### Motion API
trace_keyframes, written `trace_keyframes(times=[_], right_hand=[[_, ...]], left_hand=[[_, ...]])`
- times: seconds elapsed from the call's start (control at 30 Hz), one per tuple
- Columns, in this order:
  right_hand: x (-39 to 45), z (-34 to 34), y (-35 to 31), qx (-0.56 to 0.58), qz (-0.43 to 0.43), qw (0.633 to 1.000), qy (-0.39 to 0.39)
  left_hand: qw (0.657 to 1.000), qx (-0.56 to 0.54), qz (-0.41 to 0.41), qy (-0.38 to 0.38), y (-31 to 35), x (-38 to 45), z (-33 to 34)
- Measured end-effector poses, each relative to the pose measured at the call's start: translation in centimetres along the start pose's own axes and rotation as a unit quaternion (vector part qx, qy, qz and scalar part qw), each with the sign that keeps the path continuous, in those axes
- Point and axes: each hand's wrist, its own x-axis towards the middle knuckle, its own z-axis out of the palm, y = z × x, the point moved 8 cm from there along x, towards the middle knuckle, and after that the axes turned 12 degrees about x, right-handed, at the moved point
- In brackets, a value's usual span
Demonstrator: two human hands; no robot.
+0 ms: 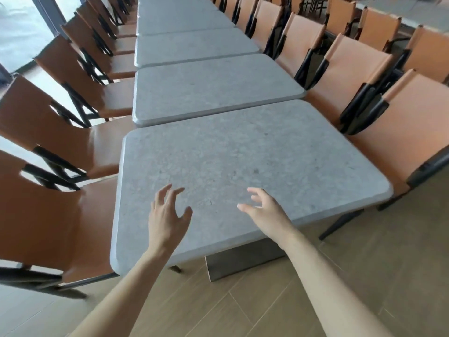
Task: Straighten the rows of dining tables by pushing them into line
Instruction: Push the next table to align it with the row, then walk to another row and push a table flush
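A row of grey stone-top dining tables runs away from me. The nearest table [243, 154] sits slightly askew: its left edge sticks out further left than the second table [209, 91] behind it, and its right side also juts past. My left hand [167, 217] hovers over the near part of the nearest top, fingers spread, holding nothing. My right hand [264, 212] is held just above the same top, fingers apart and empty. I cannot tell whether either hand touches the surface.
Orange chairs [48, 205] line the left side and more orange chairs [398, 132] line the right, pressed close to the tables. The nearest table's metal base [243, 261] stands on a wooden floor [267, 307]. Another table row [422, 15] lies far right.
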Motion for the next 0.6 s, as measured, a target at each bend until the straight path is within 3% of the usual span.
trace_keyframes(times=[0.07,0.23,0.37,0.6], right_hand=[[-4.5,-3.0,-2.1,0.077,-0.042,0.996,0.01],[-13.4,-11.4,-5.3,0.234,-0.123,0.96,0.094],[-17.7,-16.8,-6.7,0.265,-0.168,0.942,0.116],[-22.8,-26.9,-7.1,0.254,-0.218,0.938,0.091]], left_hand=[[0.987,-0.142,0.056,0.045,5.9,-1.8,-3.4],[0.93,-0.358,0.078,-0.029,18.5,-7.1,-8.0],[0.905,-0.408,0.091,-0.082,25.9,-10.4,-9.9],[0.902,-0.405,0.113,-0.095,36.0,-15.6,-11.1]])
